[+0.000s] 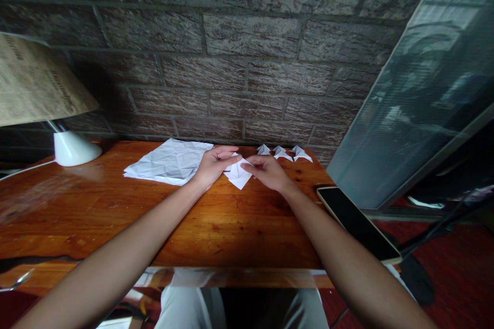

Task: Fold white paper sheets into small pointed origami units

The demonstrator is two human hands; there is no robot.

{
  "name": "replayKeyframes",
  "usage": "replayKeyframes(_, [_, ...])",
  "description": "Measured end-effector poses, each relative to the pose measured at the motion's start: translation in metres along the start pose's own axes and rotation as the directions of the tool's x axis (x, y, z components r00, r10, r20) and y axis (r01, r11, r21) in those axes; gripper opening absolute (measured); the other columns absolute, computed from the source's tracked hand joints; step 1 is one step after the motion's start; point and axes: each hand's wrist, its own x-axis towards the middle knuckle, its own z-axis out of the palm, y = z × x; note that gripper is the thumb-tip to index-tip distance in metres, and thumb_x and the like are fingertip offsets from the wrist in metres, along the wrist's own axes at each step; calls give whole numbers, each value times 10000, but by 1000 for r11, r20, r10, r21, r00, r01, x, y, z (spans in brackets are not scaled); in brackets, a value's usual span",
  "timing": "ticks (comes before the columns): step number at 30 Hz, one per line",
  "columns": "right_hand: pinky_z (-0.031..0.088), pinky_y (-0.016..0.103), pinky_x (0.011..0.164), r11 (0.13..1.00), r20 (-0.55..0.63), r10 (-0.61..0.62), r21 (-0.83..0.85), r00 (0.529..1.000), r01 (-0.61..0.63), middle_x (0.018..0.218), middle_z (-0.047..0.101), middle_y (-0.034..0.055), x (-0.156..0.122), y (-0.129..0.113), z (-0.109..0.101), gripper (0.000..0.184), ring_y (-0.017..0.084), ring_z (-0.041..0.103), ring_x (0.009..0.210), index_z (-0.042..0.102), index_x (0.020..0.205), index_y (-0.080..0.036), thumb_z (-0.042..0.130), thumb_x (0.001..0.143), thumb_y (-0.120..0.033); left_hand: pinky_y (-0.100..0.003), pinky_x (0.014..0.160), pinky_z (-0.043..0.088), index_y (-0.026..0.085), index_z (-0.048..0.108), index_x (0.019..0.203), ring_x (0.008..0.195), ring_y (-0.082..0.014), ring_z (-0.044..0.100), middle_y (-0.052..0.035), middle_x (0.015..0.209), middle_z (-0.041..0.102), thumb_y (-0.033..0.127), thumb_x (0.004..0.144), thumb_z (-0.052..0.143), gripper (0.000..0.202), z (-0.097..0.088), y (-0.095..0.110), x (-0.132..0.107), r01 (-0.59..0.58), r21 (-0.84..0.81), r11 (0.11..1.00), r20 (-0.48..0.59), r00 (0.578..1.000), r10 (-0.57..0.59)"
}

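My forearms reach forward over the table, and my legs in pale trousers show below its front edge. Outside my right forearm, nearer to me than my hands, a rectangular phone with a dark screen and a light rim lies at the table's right edge. Beyond it, lower down, is a patch of red floor.

Farther out, between my hands, I have a small, white, pointed piece of folded paper, one corner aimed back toward me. My left hand is partly closed, its thumb on the upper left of the piece and its fingers reaching along the far side. My right hand is nearly closed, thumb and bent fingers pinching the right side.

Just left of my left hand lie creased white paper sheets. Just past my right hand, three small white folded paper shapes sit in a row. Well left of my hands stands a lamp with a white base and a tan printed shade. Behind everything rises a dark, rough brick wall, with a grey-blue glassy panel to the right of my hands.
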Motion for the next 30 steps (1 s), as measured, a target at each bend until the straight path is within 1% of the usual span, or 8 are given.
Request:
replayKeyframes(4, [473,269,649,1000,-7,6,4,1000,-6,833,734,45,0,0,0,346,148,617,700,740,880,-146,702,814,-483,-305,656,514,157,754,858,664,-178,670,-49,779,764,424,492,937,489,1,-2,1,-14,8,1000,-25,1000,14])
replayKeyframes(8, [470,263,629,1000,-8,27,8,1000,-27,813,730,40,0,-1,0,370,147,617,691,734,871,-151,704,805,-513,-297,665,509,159,745,789,658,-166,654,-37,750,755,448,505,927,444,2,-2,1,-24,0,1000,-38,999,24])
replayKeyframes(15, [459,246,590,999,-18,43,17,999,-43,791,721,31,-1,0,0,371,127,584,647,735,856,-157,709,792,-522,-272,627,485,155,723,784,630,-144,631,-31,737,738,474,502,923,470,3,-2,-1,23,18,1000,-9,1000,-23])
replayKeyframes(17, [455,241,572,999,-19,40,18,999,-40,796,722,30,0,2,0,383,123,575,637,736,866,-161,709,789,-535,-268,628,485,160,710,807,638,-142,631,-21,737,727,477,504,918,485,3,-4,0,3,37,999,-17,1000,-2])
replayKeyframes(21, [447,237,548,998,-33,52,25,998,-51,798,713,27,1,3,-1,417,123,570,632,726,873,-165,719,767,-568,-260,634,483,170,673,795,652,-134,625,1,723,700,473,504,914,485,2,-5,2,-96,82,992,-51,994,100])
replayKeyframes(23, [446,239,545,997,-35,75,36,997,-74,774,694,18,1,3,0,439,121,562,622,716,871,-167,708,766,-594,-264,649,485,167,667,763,657,-135,622,-3,715,699,479,505,912,473,2,-5,3,-115,90,989,-38,992,119])
replayKeyframes(28, [405,236,527,996,-52,92,22,994,-91,611,570,-28,0,0,0,501,104,484,558,649,746,-169,616,810,-665,-281,691,487,163,685,733,672,-144,626,-17,712,714,458,493,926,450,3,-3,1,-87,73,994,-10,996,88])
replayKeyframes(30, [410,238,551,997,-49,77,22,996,-76,624,584,-28,0,-1,0,496,106,494,578,639,739,-172,619,808,-663,-287,697,485,165,690,735,682,-151,632,-23,735,724,445,494,930,440,3,-4,0,-83,70,994,5,997,82])
